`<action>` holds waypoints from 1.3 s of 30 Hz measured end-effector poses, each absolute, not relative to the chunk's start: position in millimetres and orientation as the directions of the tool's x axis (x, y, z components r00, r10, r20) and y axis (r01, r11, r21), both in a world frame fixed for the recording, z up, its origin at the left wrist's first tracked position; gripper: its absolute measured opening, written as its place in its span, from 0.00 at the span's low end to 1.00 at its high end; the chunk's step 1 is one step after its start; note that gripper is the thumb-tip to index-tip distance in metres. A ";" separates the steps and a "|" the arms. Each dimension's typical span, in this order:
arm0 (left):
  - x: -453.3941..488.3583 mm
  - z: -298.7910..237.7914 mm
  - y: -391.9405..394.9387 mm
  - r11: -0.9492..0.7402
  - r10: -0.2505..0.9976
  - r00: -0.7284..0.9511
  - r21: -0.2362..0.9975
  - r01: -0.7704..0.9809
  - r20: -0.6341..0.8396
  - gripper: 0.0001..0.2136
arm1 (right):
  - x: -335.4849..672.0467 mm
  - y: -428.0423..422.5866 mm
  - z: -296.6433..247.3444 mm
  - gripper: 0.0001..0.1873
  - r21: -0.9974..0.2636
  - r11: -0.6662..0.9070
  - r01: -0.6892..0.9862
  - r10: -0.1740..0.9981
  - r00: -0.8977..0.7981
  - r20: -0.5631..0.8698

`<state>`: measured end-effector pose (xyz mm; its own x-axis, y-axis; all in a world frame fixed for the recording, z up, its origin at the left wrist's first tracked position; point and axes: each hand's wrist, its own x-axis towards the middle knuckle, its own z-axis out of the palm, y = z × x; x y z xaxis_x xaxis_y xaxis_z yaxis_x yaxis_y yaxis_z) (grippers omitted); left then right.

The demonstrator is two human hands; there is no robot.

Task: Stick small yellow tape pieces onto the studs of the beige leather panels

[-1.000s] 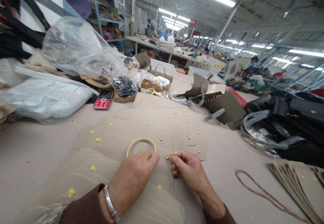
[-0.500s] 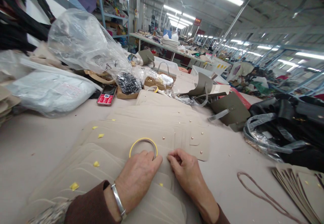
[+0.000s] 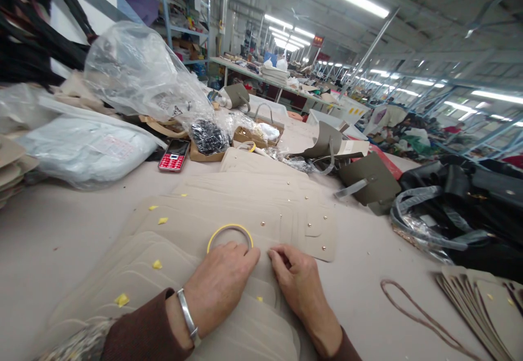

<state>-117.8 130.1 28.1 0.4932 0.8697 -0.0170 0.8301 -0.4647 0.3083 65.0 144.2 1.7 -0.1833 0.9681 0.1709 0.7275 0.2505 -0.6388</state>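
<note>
My left hand (image 3: 224, 276), with a silver bangle at the wrist, is closed on a thin roll of yellow tape (image 3: 231, 226) whose upper rim stands above the fingers. Thumb and forefinger of my right hand (image 3: 295, 274) are pinched together just to the right of it; whatever they hold is too small to make out. Both hands are over overlapping beige panels (image 3: 229, 208) spread across the table. Small yellow tape pieces (image 3: 163, 220) stick to several panels on the left, and metal studs (image 3: 263, 224) show on the right side.
A red-keyed phone (image 3: 174, 155) lies beyond the panels, near a clear plastic bag (image 3: 139, 72) and a cardboard box (image 3: 206, 155). Black bags (image 3: 482, 197) are piled at right. A brown cord loop (image 3: 420, 312) and a fanned stack of beige pieces (image 3: 486, 306) lie at front right.
The view has shifted very slightly. Both hands keep nearly the same pose over the panels, with the tape roll still in my left hand.
</note>
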 end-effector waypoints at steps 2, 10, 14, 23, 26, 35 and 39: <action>-119.9 27.8 131.8 -0.462 0.875 0.484 0.350 0.815 0.027 0.09 | 65.7 144.9 6.4 0.10 -0.646 0.238 0.726 0.969 -0.221 0.109; -132.3 20.9 134.8 -0.587 0.809 0.459 0.477 0.654 0.367 0.11 | 78.3 141.3 20.7 0.13 -0.668 0.236 0.706 0.902 -0.414 -0.119; -133.5 15.4 131.9 -0.614 0.789 0.482 0.465 0.637 0.382 0.22 | 69.6 141.6 18.9 0.09 -0.771 0.375 0.514 0.917 -0.325 0.230; -128.0 15.8 129.7 -0.604 0.797 0.510 0.431 0.670 0.324 0.18 | 52.3 138.0 18.1 0.09 -0.638 0.646 0.419 0.762 -0.406 0.505; -127.1 19.3 128.6 -0.564 0.819 0.522 0.500 0.657 0.237 0.15 | 50.5 137.7 13.9 0.09 -0.597 0.661 0.455 0.750 -0.377 0.543; -125.8 25.8 130.0 -0.519 0.853 0.461 0.487 0.702 0.246 0.09 | 44.4 132.9 10.8 0.08 -0.681 0.511 0.525 0.857 -0.245 0.453; -125.8 23.2 126.2 -0.606 0.790 0.458 0.410 0.682 0.406 0.10 | 38.8 136.9 17.7 0.09 -0.955 0.000 0.297 0.993 -0.115 -0.036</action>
<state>-125.8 126.2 23.2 0.4584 0.7905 0.4063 0.6819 -0.6060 0.4097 38.8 136.9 17.7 -0.1148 0.9927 -0.0358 0.2970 0.0000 -0.9549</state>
